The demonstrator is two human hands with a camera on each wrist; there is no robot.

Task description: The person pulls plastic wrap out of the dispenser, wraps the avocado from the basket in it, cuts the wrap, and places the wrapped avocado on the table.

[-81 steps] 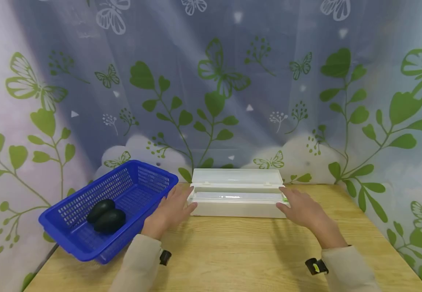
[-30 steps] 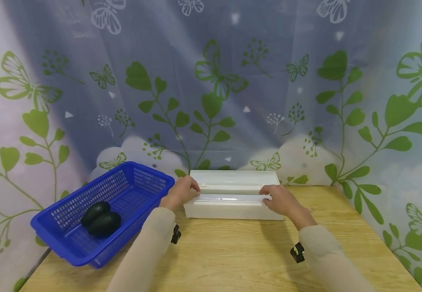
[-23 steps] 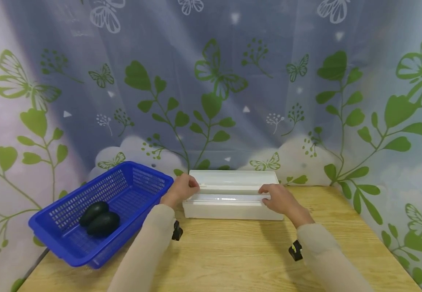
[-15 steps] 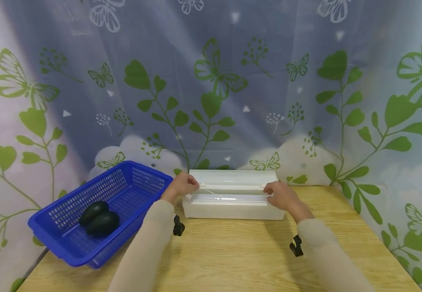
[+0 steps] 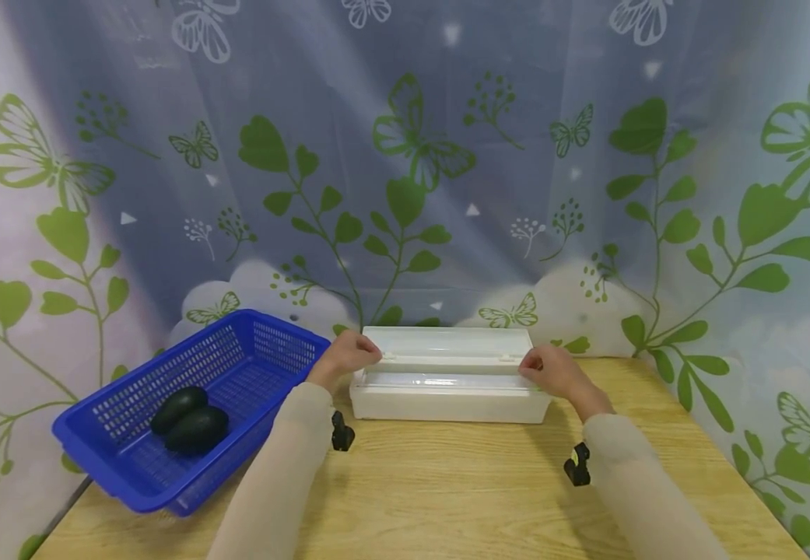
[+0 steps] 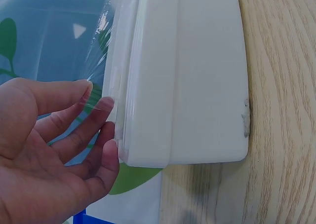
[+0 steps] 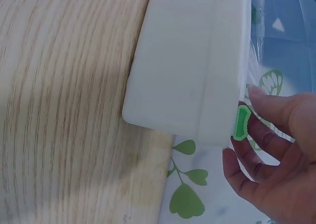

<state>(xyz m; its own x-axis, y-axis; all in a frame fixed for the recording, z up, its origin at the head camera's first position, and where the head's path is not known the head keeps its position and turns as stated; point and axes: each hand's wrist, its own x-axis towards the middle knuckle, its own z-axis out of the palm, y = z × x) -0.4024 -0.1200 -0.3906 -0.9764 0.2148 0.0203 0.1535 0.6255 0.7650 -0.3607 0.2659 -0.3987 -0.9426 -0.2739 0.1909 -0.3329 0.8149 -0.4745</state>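
Note:
A white plastic wrap dispenser (image 5: 447,407) lies lengthwise on the table, its lid (image 5: 447,341) tipped back. At its left end my left hand (image 5: 345,357) pinches the edge of the clear plastic wrap (image 6: 100,46) between thumb and forefinger; the film stretches in creases from the fingertips in the left wrist view. My right hand (image 5: 559,371) pinches the film at the other end, where the film (image 7: 256,50) runs to the thumb. A green slider (image 7: 241,123) sits at the dispenser's end, close to the right fingers. The roll inside is mostly hidden.
A blue plastic basket (image 5: 187,498) stands on the left of the wooden table (image 5: 440,498), holding two dark green avocado-like fruits (image 5: 198,429). Behind the dispenser hangs a patterned curtain (image 5: 419,257). A black wrist camera (image 5: 341,432) sits at my left cuff.
Both hands have gone from the dispenser's ends to the film and now pinch it. In the last half second my right hand has slid right, to the dispenser's right end. The basket is untouched.

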